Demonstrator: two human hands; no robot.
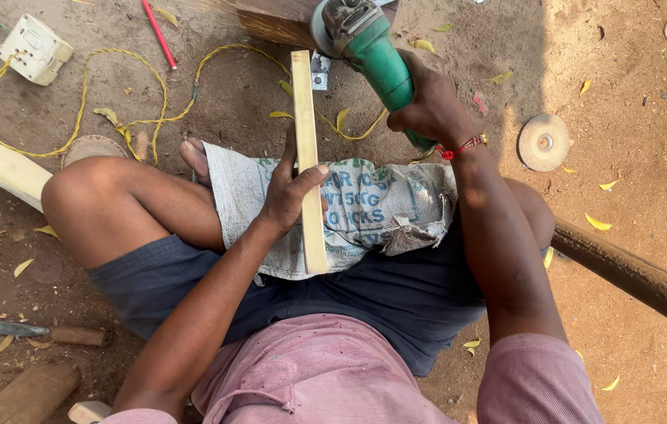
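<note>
- Wood strip (pixel 307 157), pale and narrow, runs top to bottom through the centre of the frame, lying across a woven sack (pixel 365 208) spread over the seated person's lap.
- Left hand (pixel 293 192) is clamped on the strip near its middle, thumb over the front face, fingers wrapped behind.
- Right hand (pixel 432 106) is closed tight around the green body of an angle grinder (pixel 365 39) at upper centre; the grinder's head sits just right of the strip's top end, whether touching it I cannot tell.
- A red thread band (pixel 463 146) circles the right wrist.
- Yellow cable (pixel 106 94) loops over the dirt floor (pixel 624 157) at upper left and leads to a white socket box (pixel 35 49).
- A loose grinding disc (pixel 544 142) lies on the dirt at right, well apart from both hands.
- A thick dark pole (pixel 632 275) crosses the lower right corner.
- A red pencil-like stick (pixel 159 33) lies near the top edge, left of the strip.
</note>
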